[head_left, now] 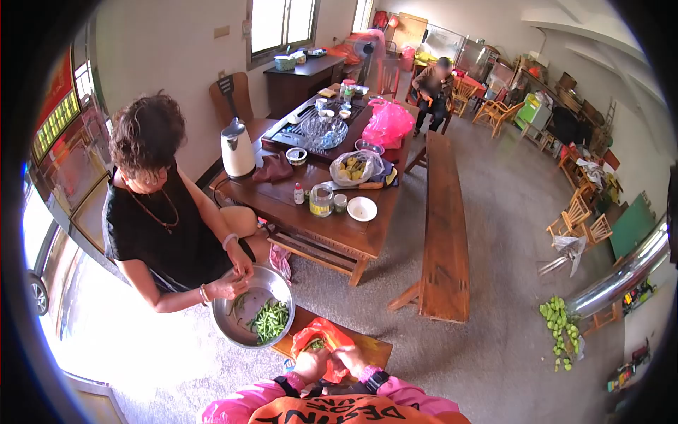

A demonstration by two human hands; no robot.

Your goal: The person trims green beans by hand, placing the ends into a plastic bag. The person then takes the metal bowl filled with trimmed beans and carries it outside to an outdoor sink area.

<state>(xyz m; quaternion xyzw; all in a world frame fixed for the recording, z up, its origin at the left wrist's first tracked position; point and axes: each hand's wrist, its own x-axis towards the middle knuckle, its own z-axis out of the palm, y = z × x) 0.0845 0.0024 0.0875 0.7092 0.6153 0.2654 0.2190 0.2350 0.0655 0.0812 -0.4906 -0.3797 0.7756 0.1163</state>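
A red plastic bag (340, 332) with green beans (316, 344) in its opening rests on a low wooden bench (373, 346). My left hand (311, 364) is closed on the near left edge of the bag, its fingertips partly hidden. Closed too, my right hand (350, 359) grips the bag's near right side. Beyond my left hand is a metal basin (220, 319) holding cut green bean pieces (270, 321). Another person's hands (236, 277) are together over that basin.
A wooden table (282, 205) carries an electric kettle (238, 150), jars, a white bowl (362, 208) and plastic bags. A long bench (445, 233) stands to its right. Green vegetables (558, 328) lie on the floor at right. Another person (432, 92) sits far back.
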